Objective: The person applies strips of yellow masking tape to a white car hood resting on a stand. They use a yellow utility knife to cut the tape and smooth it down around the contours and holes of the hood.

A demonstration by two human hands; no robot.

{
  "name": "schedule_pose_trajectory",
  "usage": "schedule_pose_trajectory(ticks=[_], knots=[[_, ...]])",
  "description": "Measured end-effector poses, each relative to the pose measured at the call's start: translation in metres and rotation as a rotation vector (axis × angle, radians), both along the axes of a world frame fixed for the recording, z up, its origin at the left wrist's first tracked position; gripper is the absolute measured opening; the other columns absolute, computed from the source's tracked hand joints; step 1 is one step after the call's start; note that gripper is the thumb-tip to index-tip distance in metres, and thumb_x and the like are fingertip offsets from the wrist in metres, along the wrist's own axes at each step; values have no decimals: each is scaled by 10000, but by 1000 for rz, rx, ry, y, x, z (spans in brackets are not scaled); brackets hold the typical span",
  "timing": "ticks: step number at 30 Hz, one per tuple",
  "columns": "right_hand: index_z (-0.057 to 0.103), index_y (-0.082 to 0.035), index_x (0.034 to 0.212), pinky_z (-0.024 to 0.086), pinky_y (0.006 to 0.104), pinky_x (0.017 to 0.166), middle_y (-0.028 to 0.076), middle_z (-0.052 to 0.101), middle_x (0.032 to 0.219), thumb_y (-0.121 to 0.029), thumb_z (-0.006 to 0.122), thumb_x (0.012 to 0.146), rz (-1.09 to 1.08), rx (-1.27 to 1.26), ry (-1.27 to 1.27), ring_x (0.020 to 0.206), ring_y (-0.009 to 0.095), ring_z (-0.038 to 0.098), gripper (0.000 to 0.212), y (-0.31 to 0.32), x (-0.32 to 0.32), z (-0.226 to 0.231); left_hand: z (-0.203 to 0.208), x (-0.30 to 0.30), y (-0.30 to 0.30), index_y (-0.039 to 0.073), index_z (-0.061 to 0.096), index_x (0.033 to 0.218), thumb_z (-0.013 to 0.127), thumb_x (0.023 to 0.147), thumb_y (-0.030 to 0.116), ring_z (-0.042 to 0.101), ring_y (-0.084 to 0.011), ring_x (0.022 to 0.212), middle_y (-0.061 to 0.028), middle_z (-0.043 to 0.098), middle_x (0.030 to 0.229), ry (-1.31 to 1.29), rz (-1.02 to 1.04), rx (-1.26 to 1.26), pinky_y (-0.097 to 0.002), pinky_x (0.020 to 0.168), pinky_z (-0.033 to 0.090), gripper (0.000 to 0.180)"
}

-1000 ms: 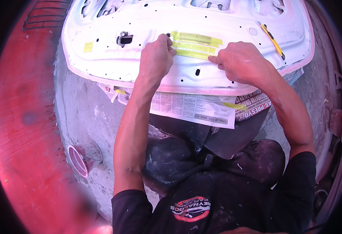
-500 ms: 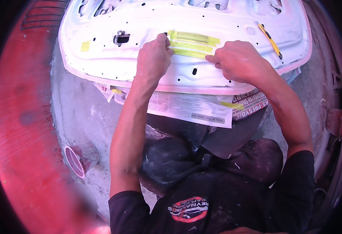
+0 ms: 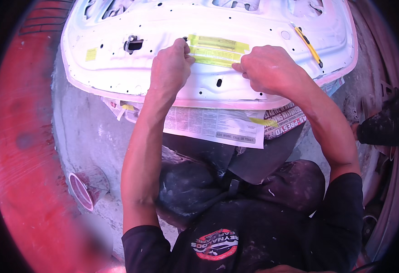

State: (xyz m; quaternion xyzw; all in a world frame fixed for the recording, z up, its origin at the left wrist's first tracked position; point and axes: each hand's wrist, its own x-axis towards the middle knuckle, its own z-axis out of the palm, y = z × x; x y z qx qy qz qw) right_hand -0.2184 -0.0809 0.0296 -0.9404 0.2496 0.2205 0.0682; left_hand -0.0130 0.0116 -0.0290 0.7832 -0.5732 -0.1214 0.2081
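A white car panel (image 3: 172,82), with holes and recesses pressed into it, lies in front of me. Strips of yellow masking tape (image 3: 217,57) cover a rectangular label on it. My left hand (image 3: 170,67) is closed at the left end of the lowest strip, thumb and finger pinched together. At that strip's right end is my right hand (image 3: 267,70), fingers curled and the foremost fingertip against the tape. The exact grip under the fingers is partly hidden. A yellow box cutter (image 3: 307,45) rests on the panel, right of my right hand.
Newspaper sheets (image 3: 208,123) hang below the panel's near edge, over my lap. A tub (image 3: 89,186) lies tipped on the grey floor (image 3: 101,136) at left, beside a red surface (image 3: 26,150). Part of a dark-clothed person (image 3: 383,125) shows at right. A latch (image 3: 132,44) protrudes from the panel.
The scene has shifted slightly left in view. Both hands keep their places at the tape's ends. Part of a dark-clothed person has come in at the right edge.
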Motion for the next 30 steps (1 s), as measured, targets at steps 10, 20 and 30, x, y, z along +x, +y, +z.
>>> schedule_pose_trajectory(ticks=[10,20,30], knots=[[719,-180,1194,540,406,664,105,716,831,-77,610,873,-4,-9,-4,802,271,700,354,-1,0,0,5,-2,-2,-4,621,1012,739,855,120,699,-321,867,-184,716,951,24,15,73,-406,774,532,232],[713,-192,1214,536,411,657,118,713,822,-79,616,869,-19,3,18,789,282,699,376,1,1,7,0,0,-1,-25,615,1012,711,855,77,696,-367,833,-221,709,895,3,-17,15,-433,742,534,210],[714,-199,1214,534,417,660,121,708,808,-101,617,888,2,-9,10,778,292,694,354,-2,-1,4,2,-3,-1,-27,615,1022,707,861,72,705,-352,833,-214,713,901,-6,-7,15,-424,743,541,210]])
